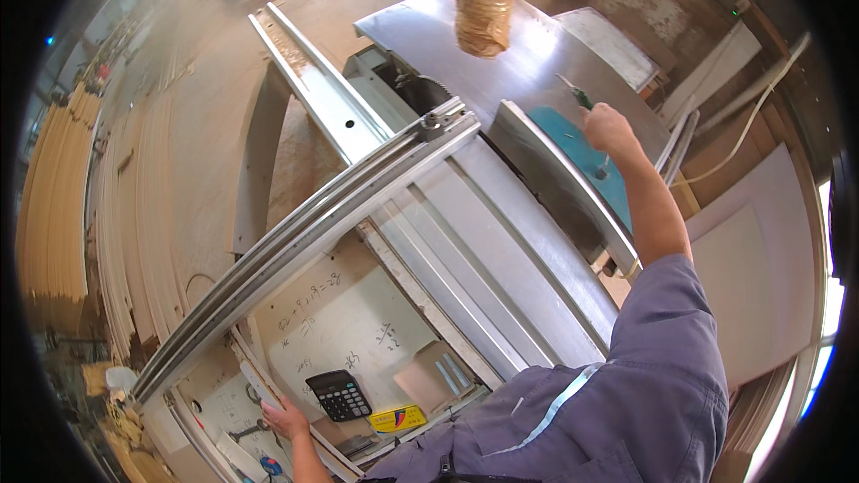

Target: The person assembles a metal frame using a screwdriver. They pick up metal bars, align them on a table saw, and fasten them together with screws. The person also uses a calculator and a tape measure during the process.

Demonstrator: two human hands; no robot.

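Observation:
My right hand (610, 128), stretched far forward over the metal saw table (429, 36), is closed round a screwdriver (580, 96) with a dark green handle. Its thin metal shaft points away to the far left, above the table surface. Below that hand lies a blue-green plate (564, 136) set beside a long metal fence (564, 183). Near my body on the left, my left hand (286, 419) grips a narrow crossbar (253, 374) of the sliding frame. Close by, a black calculator (338, 395) and a yellow box (397, 419) lie on a board with handwriting.
A wrapped duct (486, 4) hangs over the far part of the table. One long rail (313, 183) runs diagonally along the frame. Stacked boards (58, 197) stand at the left. White panels (756, 277) lean at the right, near a loose pale cable (761, 116).

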